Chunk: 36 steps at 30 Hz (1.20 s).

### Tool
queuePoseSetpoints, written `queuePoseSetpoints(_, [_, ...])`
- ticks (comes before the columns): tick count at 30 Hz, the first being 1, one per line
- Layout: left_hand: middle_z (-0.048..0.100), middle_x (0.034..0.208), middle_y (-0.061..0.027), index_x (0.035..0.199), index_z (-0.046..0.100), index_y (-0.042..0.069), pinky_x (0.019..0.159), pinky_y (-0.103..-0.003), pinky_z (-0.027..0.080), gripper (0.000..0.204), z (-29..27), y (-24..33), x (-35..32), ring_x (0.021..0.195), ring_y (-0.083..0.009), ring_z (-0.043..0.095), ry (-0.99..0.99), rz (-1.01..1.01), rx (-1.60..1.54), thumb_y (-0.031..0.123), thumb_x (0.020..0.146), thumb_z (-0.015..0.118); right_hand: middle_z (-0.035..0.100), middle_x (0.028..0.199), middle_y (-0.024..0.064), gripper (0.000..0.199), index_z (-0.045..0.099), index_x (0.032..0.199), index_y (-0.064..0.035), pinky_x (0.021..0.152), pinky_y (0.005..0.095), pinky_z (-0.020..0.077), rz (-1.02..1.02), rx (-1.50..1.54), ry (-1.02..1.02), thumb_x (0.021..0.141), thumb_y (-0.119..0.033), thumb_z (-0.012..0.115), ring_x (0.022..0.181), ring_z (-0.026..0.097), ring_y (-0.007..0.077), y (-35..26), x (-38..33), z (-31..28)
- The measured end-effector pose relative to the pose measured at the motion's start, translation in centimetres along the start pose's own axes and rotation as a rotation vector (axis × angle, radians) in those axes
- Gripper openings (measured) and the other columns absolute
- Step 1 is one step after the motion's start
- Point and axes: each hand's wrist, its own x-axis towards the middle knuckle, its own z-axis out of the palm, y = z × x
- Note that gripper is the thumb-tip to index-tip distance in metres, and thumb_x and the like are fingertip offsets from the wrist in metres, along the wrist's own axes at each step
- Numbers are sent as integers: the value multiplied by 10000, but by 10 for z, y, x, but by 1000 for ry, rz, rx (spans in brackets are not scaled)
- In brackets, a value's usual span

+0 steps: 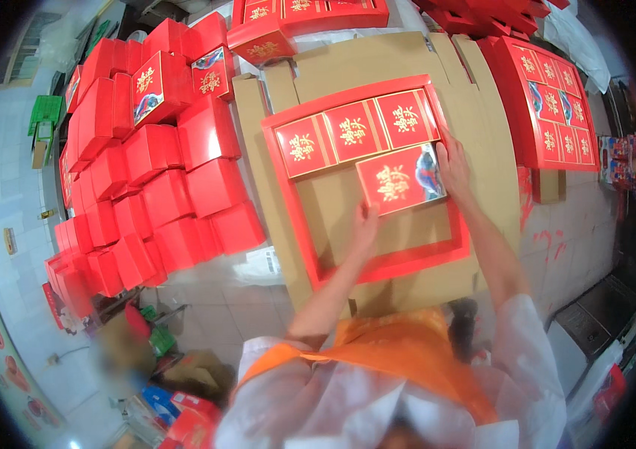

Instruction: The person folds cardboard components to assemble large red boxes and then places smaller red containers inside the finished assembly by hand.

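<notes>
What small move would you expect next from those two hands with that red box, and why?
Probably sliding the red box down flat into the tray, under the row of three boxes. The left hand and right hand grip its ends, and bare cardboard shows beside it.

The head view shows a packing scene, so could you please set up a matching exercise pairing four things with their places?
Things:
1. small red box in both hands
2. row of three small boxes
3. pile of red boxes
4. full red tray

Places:
A. at the person's far left
B. at the right edge of the cardboard
C. along the far side of the open tray
D. in the tray's second row, between the left hand and right hand

Pairs: 1-D, 2-C, 3-A, 4-B
</notes>
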Motion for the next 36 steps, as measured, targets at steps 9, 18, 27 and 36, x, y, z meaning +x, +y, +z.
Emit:
queuePoseSetpoints(9, [562, 1035, -173, 1077, 540, -5, 857, -384, 433, 366, 21, 58, 13, 987, -322, 533, -144, 294, 1547, 280, 848, 564, 399, 1305, 195, 746, 304, 1356, -49, 991, 423, 321, -204, -154, -41, 736, -236, 675, 1177, 391, 358, 24, 7, 7])
queuePoseSetpoints(18, [319, 1370, -200, 1323, 337, 29, 1032, -451, 268, 706, 8, 300, 173, 1271, -320, 313, 307, 1349, 1604, 114, 692, 642, 400, 1290, 219, 693, 316, 1348, -29, 989, 430, 318, -148, -321, -6, 775, -235, 645, 1180, 389, 380, 5, 0, 8])
queuePoseSetpoints(27, [508, 1100, -159, 1231, 428, 37, 932, -417, 343, 703, 11, 386, 275, 1043, -312, 471, 158, 1154, 1868, 293, 653, 735, 431, 1247, 214, 601, 345, 1336, -57, 921, 399, 397, -44, -317, 19, 823, -241, 596, 1128, 449, 368, -1, -1, 8])
queuePoseSetpoints(36, [457, 1262, -184, 1277, 376, 14, 1016, -373, 313, 561, -39, 366, 82, 1193, -295, 414, -85, 929, 521, 325, 861, 588, 455, 1186, 212, 592, 319, 1356, -78, 923, 410, 377, -66, -126, -3, 855, -273, 566, 1095, 455, 357, -8, 4, 9])
